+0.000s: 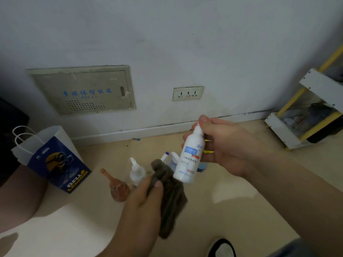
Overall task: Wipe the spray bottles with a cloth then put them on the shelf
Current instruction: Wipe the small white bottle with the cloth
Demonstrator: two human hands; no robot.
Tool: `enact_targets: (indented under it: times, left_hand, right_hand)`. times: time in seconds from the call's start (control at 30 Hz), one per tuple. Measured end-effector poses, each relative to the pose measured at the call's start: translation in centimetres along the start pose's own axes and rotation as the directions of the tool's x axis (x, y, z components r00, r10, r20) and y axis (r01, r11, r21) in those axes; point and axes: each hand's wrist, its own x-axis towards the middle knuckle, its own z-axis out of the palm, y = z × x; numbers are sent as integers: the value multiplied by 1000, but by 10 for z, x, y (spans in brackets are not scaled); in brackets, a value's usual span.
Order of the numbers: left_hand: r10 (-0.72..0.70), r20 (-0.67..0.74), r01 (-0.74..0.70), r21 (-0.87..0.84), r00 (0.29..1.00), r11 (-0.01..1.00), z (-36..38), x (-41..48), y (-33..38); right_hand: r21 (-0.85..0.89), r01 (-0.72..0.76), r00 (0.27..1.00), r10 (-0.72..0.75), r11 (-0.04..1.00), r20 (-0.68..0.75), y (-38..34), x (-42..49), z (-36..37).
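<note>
Paper bag (pixel 53 160), amber bottle (pixel 118 188) and clear spray bottle (pixel 136 173) on floor. Left hand (pixel 144 199) grips dark cloth (pixel 170 201), just beside white spray bottle (pixel 189 158), which right hand (pixel 222 149) holds aloft, fingers curled round its neck. Shelf (pixel 297 115) far right, well apart.

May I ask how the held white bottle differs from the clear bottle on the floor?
The white bottle is opaque and labelled; the clear bottle is see-through. The white bottle is held tilted by the right hand; the clear bottle stands upright on the floor. Both have white tops.
</note>
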Motion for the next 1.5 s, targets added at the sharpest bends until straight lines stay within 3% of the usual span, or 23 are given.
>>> enact_targets:
  times: [0.03, 0.1, 0.17, 0.37, 0.43, 0.5, 0.57, 0.6, 0.7, 0.83, 1.0, 1.13, 1.23, 1.33, 1.37, 1.4, 1.5]
  left_hand:
    - [-183, 7, 183, -133, 983, 974, -5, 7, 0]
    - [-259, 9, 255, -219, 966, 942, -12, 17, 7]
    - [-219, -9, 209, -260, 976, 943, -12, 18, 16]
    - [-38, 113, 65, -242, 993, 968, -2, 12, 43]
    - [58, 105, -40, -165, 993, 986, 0, 11, 46]
    - [275, 120, -269, -59, 954, 961, 7, 4, 46]
    - [480, 160, -505, 227, 863, 833, 14, -1, 30]
    - [505, 181, -535, 354, 844, 767, 18, -2, 21]
    - [450, 217, -499, 421, 866, 757, 13, 9, 19]
    - [269, 289, -342, 243, 919, 908, 1, 26, 38]
    - [313, 333, -401, 242, 889, 884, -4, 17, 44]
    - [337, 104, -350, 154, 936, 924, -1, 22, 35]
    - [468, 36, -449, 352, 883, 821, 6, 12, 29]
    - [635, 249, -626, 614, 732, 481, 5, 12, 21]
    - [636, 309, -669, 582, 707, 462, 4, 14, 21]
    - [644, 320, -702, 500, 694, 508, 4, 17, 26]
    - [505, 120, -516, 98, 855, 851, 1, 29, 46]
  right_hand:
    - [3, 2, 1000, -2, 1000, 28, 0, 0, -1]
    - [-8, 20, 997, -20, 1000, 78, 0, -2, 1]
    - [7, 46, 990, -47, 999, 129, 0, -3, 4]
    - [10, 101, 964, -101, 995, 247, 3, -4, 9]
    - [24, 108, 965, -111, 994, 237, 4, -3, 12]
    - [24, 115, 980, -117, 993, 162, 7, -3, 17]
    - [0, 121, 991, -121, 993, 64, 13, -3, 23]
    - [-20, 126, 992, -125, 992, 24, 15, -4, 25]
    - [-30, 116, 993, -116, 993, -24, 17, -5, 27]
    - [-62, 106, 990, -100, 992, 102, 9, -3, 20]
    - [-107, 104, 968, -76, 989, 241, 7, 1, 9]
    - [-35, 79, 970, -68, 996, 232, 12, -1, 17]
    - [-15, 57, 980, -53, 998, 191, 19, -3, 27]
    - [6, 10, 993, -11, 1000, 118, 19, -2, 32]
    - [22, -15, 996, 13, 1000, 92, 18, 0, 31]
    - [35, -33, 997, 30, 999, 73, 15, 1, 29]
    - [34, -37, 997, 35, 999, 62, 9, 2, 25]
